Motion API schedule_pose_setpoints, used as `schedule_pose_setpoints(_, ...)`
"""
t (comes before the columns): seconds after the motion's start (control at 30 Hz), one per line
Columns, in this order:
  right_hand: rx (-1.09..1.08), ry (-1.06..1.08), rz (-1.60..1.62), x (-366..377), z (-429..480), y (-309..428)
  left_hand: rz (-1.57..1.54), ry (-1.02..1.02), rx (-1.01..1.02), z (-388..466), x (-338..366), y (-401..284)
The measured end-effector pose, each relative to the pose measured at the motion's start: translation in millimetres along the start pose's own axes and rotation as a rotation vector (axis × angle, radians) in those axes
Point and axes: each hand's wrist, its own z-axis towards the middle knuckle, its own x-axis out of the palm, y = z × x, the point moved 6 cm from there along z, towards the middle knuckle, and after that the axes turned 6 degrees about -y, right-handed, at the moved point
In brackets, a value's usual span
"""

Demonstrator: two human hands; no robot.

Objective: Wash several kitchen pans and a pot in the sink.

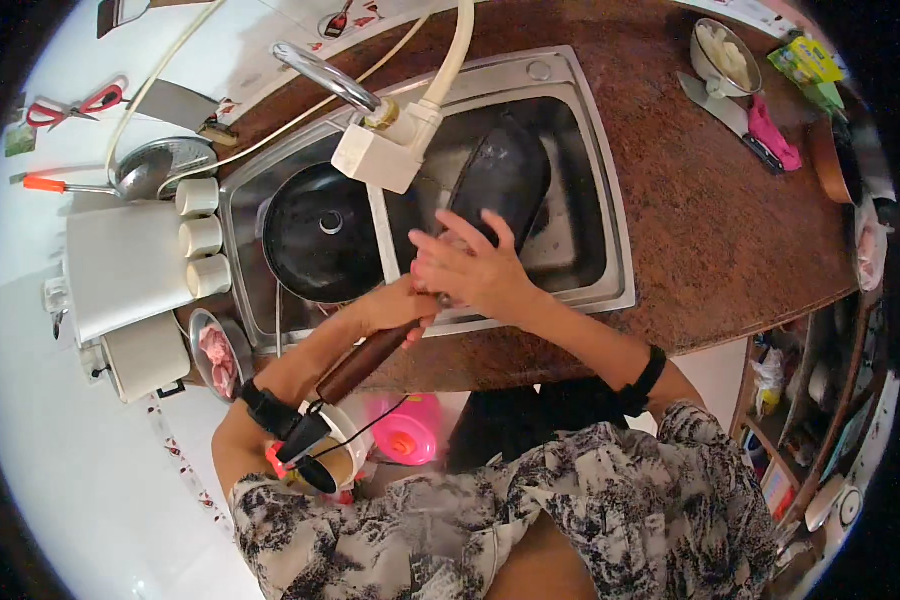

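Note:
My left hand (401, 306) grips the brown handle (369, 361) of a black pan (506, 169). The pan is tipped on its side over the right basin (581, 247) of a steel double sink. My right hand (484, 277) lies over the pan's handle end, its fingers spread and slightly blurred. Something pinkish shows between and under those fingers, too blurred to name. In the left basin rests a round black pan or lid (307, 251) with a ring at its centre. A chrome tap (326, 79) with a white plastic fitting (379, 159) rises between the basins.
On the right counter are a knife (720, 112), a pink cloth (769, 139) and a bowl of pale pieces (722, 60). A bowl of raw meat (217, 358) and white cups (201, 236) stand left of the sink. A pink container (405, 429) sits below the counter edge.

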Motion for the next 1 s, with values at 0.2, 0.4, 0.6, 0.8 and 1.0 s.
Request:
schedule_pose_setpoints(0.2,0.137,0.055,0.041,36.1,52.9,-55.2,0.008,-0.076,0.001,-6.6,-12.3,8.7)
schedule_pose_setpoints(0.4,0.606,0.209,0.077,80.0,59.2,-181.9,-0.116,-0.055,0.062,-1.0,-20.1,30.3)
schedule_pose_setpoints(0.6,1.267,0.149,1.014,101.7,14.6,-233.8,-0.045,-0.001,0.052,-1.2,-20.1,34.3)
schedule_pose_setpoints(0.8,0.654,0.148,0.3,52.5,59.9,-138.9,-0.042,0.009,0.076,-3.1,-27.5,36.8)
schedule_pose_setpoints(1.0,0.166,0.054,0.099,48.4,59.0,-13.3,0.035,-0.029,-0.016,2.1,-39.5,20.6)
